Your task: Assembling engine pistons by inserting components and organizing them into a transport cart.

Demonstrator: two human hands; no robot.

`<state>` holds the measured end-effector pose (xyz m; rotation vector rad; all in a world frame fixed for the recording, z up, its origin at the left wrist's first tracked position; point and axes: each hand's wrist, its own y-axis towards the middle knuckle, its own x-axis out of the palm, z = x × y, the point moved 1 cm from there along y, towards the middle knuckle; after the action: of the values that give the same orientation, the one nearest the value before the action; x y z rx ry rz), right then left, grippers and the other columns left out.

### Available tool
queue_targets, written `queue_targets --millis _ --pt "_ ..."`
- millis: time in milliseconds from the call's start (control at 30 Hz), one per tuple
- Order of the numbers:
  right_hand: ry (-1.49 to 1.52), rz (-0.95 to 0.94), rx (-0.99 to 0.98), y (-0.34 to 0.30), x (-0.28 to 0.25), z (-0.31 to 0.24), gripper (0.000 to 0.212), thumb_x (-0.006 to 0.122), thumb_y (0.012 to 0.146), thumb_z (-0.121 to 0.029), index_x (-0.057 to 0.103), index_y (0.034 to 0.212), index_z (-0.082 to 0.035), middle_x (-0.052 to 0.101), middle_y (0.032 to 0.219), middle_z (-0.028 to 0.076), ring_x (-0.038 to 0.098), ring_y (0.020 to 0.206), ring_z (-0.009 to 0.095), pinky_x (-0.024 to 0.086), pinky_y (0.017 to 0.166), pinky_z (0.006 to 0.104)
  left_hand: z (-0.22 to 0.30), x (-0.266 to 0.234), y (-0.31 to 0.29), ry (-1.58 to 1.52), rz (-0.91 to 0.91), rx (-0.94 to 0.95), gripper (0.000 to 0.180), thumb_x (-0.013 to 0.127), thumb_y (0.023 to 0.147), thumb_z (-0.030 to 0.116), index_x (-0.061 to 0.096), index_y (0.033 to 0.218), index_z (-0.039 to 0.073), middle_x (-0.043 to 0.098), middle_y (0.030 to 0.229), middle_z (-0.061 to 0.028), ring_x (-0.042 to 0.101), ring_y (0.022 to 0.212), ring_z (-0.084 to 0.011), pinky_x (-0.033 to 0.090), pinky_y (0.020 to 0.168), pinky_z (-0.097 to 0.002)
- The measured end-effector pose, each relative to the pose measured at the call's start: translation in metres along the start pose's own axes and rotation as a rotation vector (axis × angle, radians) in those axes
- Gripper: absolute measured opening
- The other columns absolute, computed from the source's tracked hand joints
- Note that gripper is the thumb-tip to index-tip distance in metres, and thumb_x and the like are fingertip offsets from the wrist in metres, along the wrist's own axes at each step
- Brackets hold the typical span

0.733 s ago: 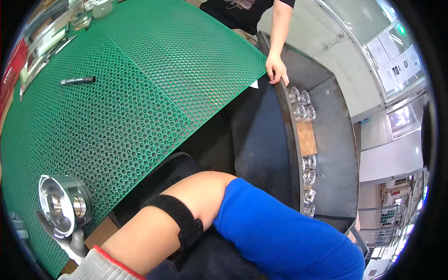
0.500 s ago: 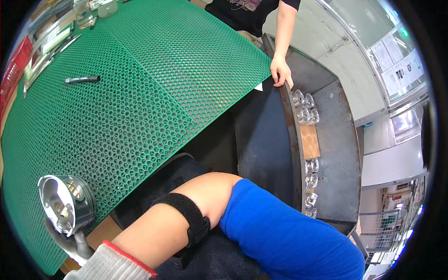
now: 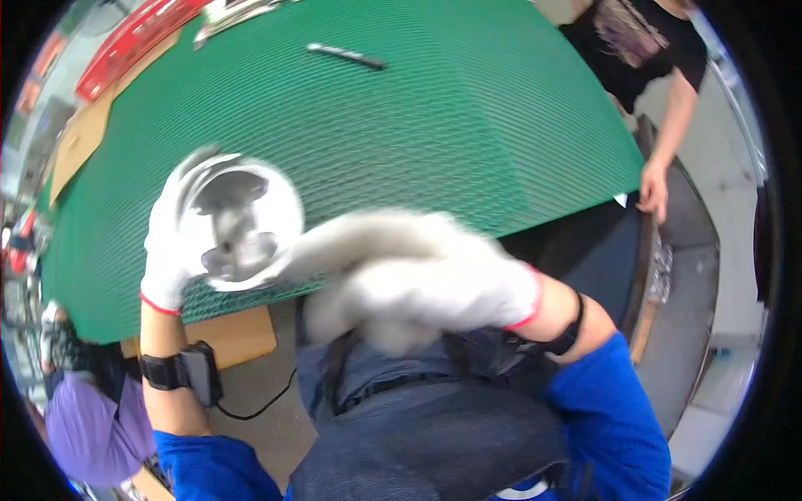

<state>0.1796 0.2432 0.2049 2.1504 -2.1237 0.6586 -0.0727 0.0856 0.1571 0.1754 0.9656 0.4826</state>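
Left hand [image 3: 167, 238], white-gloved, is wrapped round the left side of the piston [image 3: 236, 225], gripping it, open end up toward the camera. Piston is up over the left part of the near edge of the table [image 3: 376, 150], our landmark. Right hand [image 3: 418, 271], also gloved, is smeared by motion over the table's near edge, right of the piston, fingers reaching toward its rim; can't tell if it touches, nor whether it's open or closed. Status, my read: mid-handling. Done: one piston picked up and in the grip. Left: it's not set down yet, and shiny parts [image 3: 662, 271] stand in the metal trough [image 3: 695, 259] off the table's right side, too small here to say how many. Marker [image 3: 345, 56] lies toward the table's far edge; red bin [image 3: 138, 46] is at its far left corner. Delta vs the frame 0.5 s ago: view has swung, so the marker shows further right. Piston then is at the table's near left with a gloved hand under it; now the left hand clearly has its side. Left forearm [image 3: 170, 341] is in view now, wasn't identifiable then. Co-worker's hand [image 3: 654, 192] is still on the trough edge by the table's right corner.
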Motion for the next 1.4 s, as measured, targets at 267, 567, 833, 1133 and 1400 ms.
queue_targets --millis 267,567,833,1133,1400 --pt "-0.423 0.484 -0.193 0.0 -0.037 0.059 0.03 0.057 0.092 -0.018 0.066 0.115 -0.001 0.07 0.1 0.01 0.064 0.079 0.014 0.053 0.074 0.0273 0.108 0.048 -0.011 0.578 0.09 0.228 0.051 0.07 0.068 0.016 0.059 0.116 0.003 0.06 0.115 -0.0117 0.058 0.109 -0.031 0.047 0.099 -0.047" --pt "-0.624 0.491 -0.425 0.022 -0.036 0.052 0.022 0.061 0.09 -0.014 0.068 0.105 0.001 0.071 0.095 0.012 0.069 0.083 0.02 0.055 0.075 0.029 0.105 0.053 0.005 0.58 0.045 0.215 0.048 0.071 0.068 0.019 0.06 0.113 0.006 0.062 0.11 -0.0112 0.061 0.106 -0.0316 0.048 0.096 -0.0449" --pt "-1.174 0.525 -0.851 0.028 -0.043 0.044 0.019 0.07 0.076 -0.012 0.069 0.095 -0.01 0.063 0.073 0.005 0.064 0.063 0.023 0.053 0.058 0.0345 0.087 0.05 0.072 0.5 -0.299 0.098 0.039 0.072 0.072 0.025 0.062 0.104 0.006 0.065 0.093 -0.0149 0.063 0.091 -0.0362 0.052 0.079 -0.0436" --pt "-1.074 0.645 -0.783 0.031 -0.074 0.034 0.017 0.065 0.086 -0.014 0.068 0.103 -0.011 0.066 0.08 0.007 0.067 0.073 0.027 0.056 0.066 0.0357 0.067 0.031 0.075 0.329 -0.244 0.104 0.031 0.062 0.076 0.014 0.066 0.105 0.007 0.064 0.1 -0.0162 0.062 0.097 -0.0376 0.051 0.086 -0.0398" --pt "-1.297 0.597 -0.909 0.04 -0.04 -0.019 0.035 0.058 0.086 -0.004 0.059 0.12 0.005 0.064 0.112 0.016 0.061 0.104 0.027 0.049 0.089 0.0361 -0.01 -0.011 -0.087 0.463 0.134 -0.277 0.071 0.071 0.075 0.009 0.043 0.14 0.0 0.067 0.102 -0.0178 0.067 0.087 -0.0318 0.055 0.076 -0.0366"
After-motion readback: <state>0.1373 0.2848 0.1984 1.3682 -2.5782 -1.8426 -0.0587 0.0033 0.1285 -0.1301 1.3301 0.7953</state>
